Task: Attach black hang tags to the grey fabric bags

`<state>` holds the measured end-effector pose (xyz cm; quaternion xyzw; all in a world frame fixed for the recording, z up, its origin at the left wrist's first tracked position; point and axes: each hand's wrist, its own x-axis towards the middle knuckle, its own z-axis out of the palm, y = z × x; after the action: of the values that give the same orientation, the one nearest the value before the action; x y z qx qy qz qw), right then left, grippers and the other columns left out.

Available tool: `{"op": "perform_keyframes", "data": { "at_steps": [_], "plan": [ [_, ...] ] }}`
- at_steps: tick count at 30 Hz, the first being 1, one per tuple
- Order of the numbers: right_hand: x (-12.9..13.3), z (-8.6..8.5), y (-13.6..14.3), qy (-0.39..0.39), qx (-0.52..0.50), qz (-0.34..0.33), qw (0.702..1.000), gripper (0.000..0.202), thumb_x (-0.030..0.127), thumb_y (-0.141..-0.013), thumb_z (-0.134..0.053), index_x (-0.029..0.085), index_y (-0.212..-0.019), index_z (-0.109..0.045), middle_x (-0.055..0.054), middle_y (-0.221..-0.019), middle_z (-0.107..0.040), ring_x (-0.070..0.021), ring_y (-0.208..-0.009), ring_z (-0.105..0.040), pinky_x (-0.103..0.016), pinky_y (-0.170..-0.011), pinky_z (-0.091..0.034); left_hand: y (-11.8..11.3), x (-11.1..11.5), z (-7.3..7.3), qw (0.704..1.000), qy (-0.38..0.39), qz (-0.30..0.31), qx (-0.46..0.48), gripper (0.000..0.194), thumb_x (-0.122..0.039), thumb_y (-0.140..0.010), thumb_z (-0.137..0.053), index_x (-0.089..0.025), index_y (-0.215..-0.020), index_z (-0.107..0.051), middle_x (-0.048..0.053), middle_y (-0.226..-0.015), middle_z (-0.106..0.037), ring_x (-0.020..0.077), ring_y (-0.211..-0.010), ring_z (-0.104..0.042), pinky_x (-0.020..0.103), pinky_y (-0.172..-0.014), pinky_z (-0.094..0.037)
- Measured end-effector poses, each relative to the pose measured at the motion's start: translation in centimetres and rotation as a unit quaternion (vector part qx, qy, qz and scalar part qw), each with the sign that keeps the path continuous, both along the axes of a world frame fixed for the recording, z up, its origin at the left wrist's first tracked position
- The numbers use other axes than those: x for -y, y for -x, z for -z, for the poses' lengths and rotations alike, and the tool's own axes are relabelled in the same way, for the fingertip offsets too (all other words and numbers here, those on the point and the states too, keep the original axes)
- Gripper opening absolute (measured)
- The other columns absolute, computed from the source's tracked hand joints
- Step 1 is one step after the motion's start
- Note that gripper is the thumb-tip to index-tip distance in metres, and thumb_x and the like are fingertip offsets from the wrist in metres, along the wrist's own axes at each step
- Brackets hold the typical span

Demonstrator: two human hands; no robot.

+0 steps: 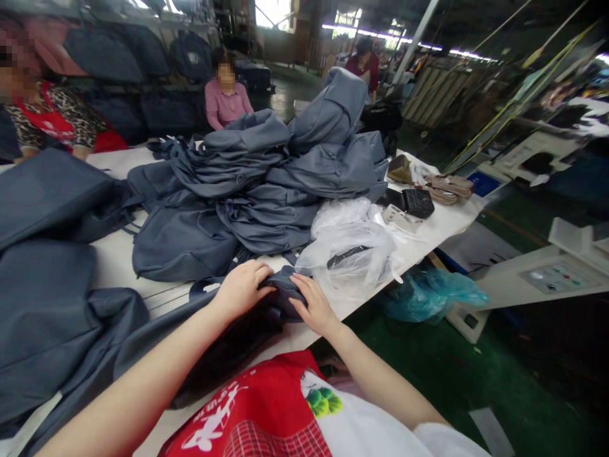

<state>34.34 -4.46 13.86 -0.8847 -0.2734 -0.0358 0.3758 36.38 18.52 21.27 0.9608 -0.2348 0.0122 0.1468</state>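
At the table's near edge lies a blue-grey bag (284, 293) of smooth, leather-like material, with a dark opening or lining towards me. My left hand (243, 289) is closed on its upper edge, fingers curled over the material. From the other side my right hand (311, 303) holds the bag's right end, fingers on top and thumb lower down. The left forearm crosses over the rest of the bag and partly hides it. Just beyond both hands, a blue-grey bag (183, 244) lies flat at the front of a large pile of similar bags (266, 171).
Clear plastic bags (354, 244) lie on the white table (328, 311), right of the pile. Behind them sit a black box (417, 203) and brown straps (450, 188). More blue-grey bags (42, 317) crowd the left. Co-workers (228, 101) are across the table; a machine (547, 276) stands right.
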Motion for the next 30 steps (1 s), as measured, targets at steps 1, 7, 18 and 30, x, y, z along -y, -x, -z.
{"op": "perform_keyframes", "data": {
  "at_steps": [1,7,18,30],
  "plan": [
    [-0.7,0.0,-1.0,-0.009,0.0,0.008,1.0,0.046,0.029,-0.093,-0.047,0.022,-0.139,-0.044,-0.011,-0.139,-0.048,-0.0219,-0.13,-0.042,-0.043,-0.111,-0.035,0.1,0.1,-0.2,0.999,-0.02,-0.027,0.034,0.027,-0.04,-0.086,-0.06,-0.018,-0.102,-0.062,0.01,-0.103,-0.063,0.0263,-0.101,-0.057,0.037,-0.088,-0.044],
    [-2.4,-0.5,-4.0,-0.018,-0.012,0.007,1.0,0.041,0.032,-0.094,-0.046,0.021,-0.134,-0.048,-0.01,-0.133,-0.052,-0.0224,-0.125,-0.046,-0.042,-0.109,-0.037,2.7,2.1,0.3,0.969,-0.1,-0.225,0.009,0.046,-0.048,-0.094,-0.037,-0.015,-0.08,-0.065,0.013,-0.078,-0.069,0.0281,-0.072,-0.065,0.036,-0.063,-0.045],
    [-1.5,0.8,-3.8,-0.023,-0.001,-0.016,1.0,0.039,0.031,-0.096,-0.042,0.025,-0.134,-0.048,-0.011,-0.132,-0.051,-0.0232,-0.125,-0.047,-0.042,-0.107,-0.041,1.6,3.0,2.1,0.953,0.007,-0.302,-0.004,0.02,-0.026,-0.089,-0.048,-0.017,-0.086,-0.065,0.01,-0.085,-0.072,0.0252,-0.078,-0.067,0.034,-0.068,-0.048],
    [-0.9,2.0,-4.0,-0.015,0.019,-0.036,0.999,0.039,0.032,-0.096,-0.041,0.023,-0.133,-0.049,-0.012,-0.13,-0.053,-0.025,-0.123,-0.048,-0.049,-0.104,-0.041,3.6,2.3,0.3,0.96,0.047,-0.277,-0.022,0.034,-0.032,-0.095,-0.034,-0.018,-0.086,-0.064,0.008,-0.087,-0.07,0.0216,-0.083,-0.064,0.032,-0.074,-0.046]
  ]
}}
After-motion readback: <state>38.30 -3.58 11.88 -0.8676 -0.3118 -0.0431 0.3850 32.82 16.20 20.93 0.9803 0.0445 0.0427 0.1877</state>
